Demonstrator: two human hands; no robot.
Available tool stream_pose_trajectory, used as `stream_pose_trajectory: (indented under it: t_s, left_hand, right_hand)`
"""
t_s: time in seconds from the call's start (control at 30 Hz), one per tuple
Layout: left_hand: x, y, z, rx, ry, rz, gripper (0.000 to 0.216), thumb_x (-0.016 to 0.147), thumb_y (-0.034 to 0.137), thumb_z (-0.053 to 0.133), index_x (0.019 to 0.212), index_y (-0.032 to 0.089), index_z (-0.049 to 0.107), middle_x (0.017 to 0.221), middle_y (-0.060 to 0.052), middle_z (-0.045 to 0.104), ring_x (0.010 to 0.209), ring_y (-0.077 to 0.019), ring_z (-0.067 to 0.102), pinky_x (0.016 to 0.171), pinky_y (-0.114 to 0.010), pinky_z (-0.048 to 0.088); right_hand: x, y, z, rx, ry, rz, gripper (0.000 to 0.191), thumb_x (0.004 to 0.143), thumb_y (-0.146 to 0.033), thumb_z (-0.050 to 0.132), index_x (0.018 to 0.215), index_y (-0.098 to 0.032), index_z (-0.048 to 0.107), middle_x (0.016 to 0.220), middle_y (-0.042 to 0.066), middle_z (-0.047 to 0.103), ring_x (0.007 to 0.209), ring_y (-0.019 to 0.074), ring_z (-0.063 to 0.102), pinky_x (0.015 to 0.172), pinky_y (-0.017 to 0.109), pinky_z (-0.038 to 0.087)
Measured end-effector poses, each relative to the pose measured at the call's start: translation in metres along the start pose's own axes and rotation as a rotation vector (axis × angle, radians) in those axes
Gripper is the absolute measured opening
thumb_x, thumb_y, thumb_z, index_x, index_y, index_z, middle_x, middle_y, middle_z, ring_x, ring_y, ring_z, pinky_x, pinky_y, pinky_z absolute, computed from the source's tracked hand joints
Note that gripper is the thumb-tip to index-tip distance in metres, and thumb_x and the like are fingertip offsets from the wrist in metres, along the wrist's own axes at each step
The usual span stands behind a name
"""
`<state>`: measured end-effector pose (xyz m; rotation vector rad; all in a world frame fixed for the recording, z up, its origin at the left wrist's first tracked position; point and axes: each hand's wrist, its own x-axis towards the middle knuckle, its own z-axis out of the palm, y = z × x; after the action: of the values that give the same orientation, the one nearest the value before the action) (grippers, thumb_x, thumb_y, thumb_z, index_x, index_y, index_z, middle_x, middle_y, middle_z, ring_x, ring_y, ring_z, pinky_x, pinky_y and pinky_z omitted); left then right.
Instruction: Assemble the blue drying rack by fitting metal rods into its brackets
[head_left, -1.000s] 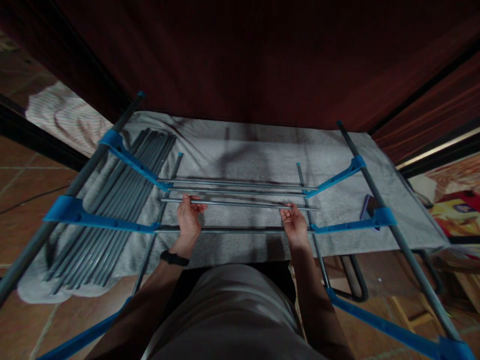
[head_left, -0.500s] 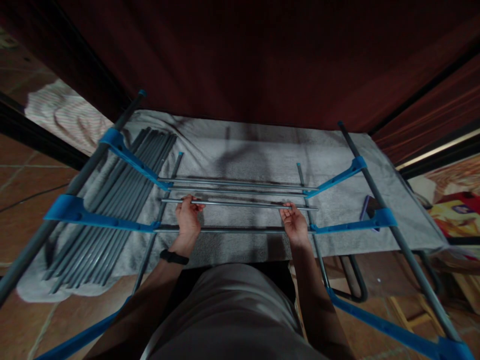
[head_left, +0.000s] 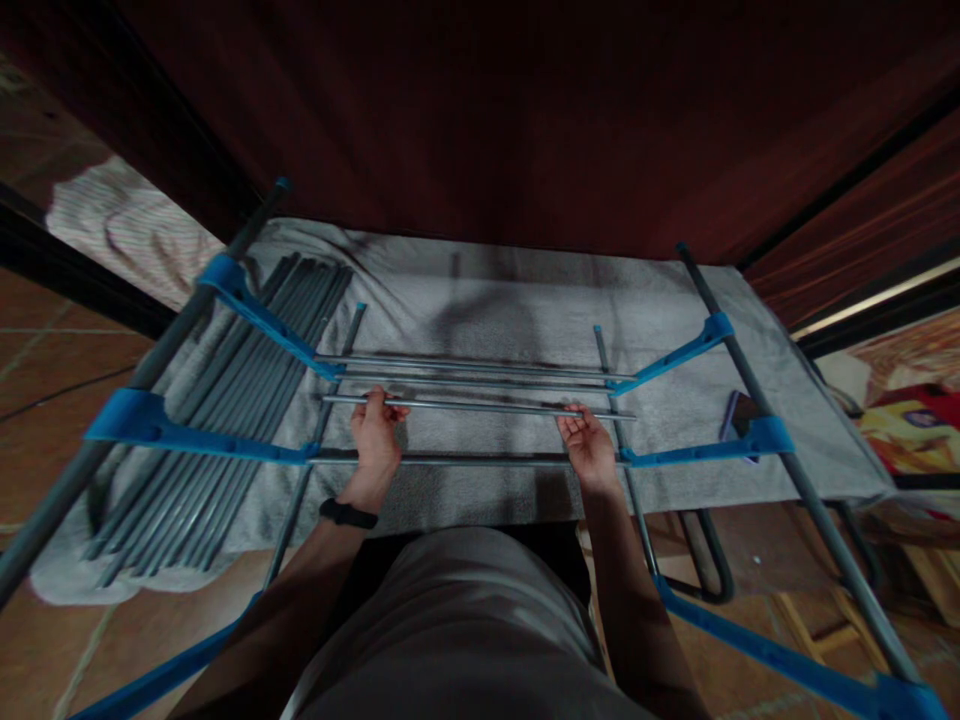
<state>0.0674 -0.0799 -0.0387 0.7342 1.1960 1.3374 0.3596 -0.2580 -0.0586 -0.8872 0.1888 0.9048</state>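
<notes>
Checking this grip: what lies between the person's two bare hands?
In the head view, the slim grey metal rod held by left hand and right hand, over pale grey cloth.

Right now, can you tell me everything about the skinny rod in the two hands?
The rod is thin, straight and grey, with a smooth, metal-looking surface. It stretches crosswise over the grey cloth, its right end slightly lower in the picture. The left hand and right hand hold it, each a little in from an end. Neither end looks fitted into a blue bracket.
</notes>
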Motion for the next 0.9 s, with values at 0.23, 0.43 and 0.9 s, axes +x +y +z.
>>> stream_pose_trajectory:
  t_s: [0.23, 0.43, 0.9]
  left_hand:
    - [0.0014, -0.0035, 0.0002, 0.05, 0.073, 0.014, 0.041, 0.081, 0.053, 0.072, 0.065, 0.022, 0.048, 0.047, 0.007, 0.046, 0.048, -0.0115, 0.055, 0.051, -0.024, 0.041]
    - [0.0017, -0.0041, -0.002, 0.057, 0.044, 0.006, 0.042, 0.078, 0.055, 0.076, 0.069, 0.021, 0.054, 0.05, 0.007, 0.049, 0.05, -0.0116, 0.056, 0.053, -0.025, 0.041]
    - [-0.002, -0.0002, -0.0022, -0.024, -0.112, -0.045, 0.033, 0.069, 0.042, 0.083, 0.08, 0.018, 0.064, 0.071, 0.003, 0.067, 0.057, -0.0102, 0.06, 0.058, -0.025, 0.043]
  right_hand:
    - [-0.0024, 0.0001, 0.0018, -0.015, -0.016, -0.013, 0.016, 0.096, -0.013, 0.057, 0.089, -0.023, 0.068, 0.09, 0.0, 0.077, 0.087, 0.012, 0.074, 0.092, 0.029, 0.061]
    - [-0.0023, 0.0015, 0.0019, -0.044, -0.005, -0.009, 0.011, 0.096, -0.015, 0.062, 0.09, -0.021, 0.068, 0.09, 0.001, 0.076, 0.086, 0.0108, 0.073, 0.092, 0.027, 0.06]
    - [-0.0025, 0.0006, 0.0033, -0.027, -0.007, 0.011, 0.016, 0.097, -0.014, 0.057, 0.087, -0.021, 0.067, 0.087, 0.001, 0.076, 0.085, 0.0109, 0.074, 0.092, 0.027, 0.06]
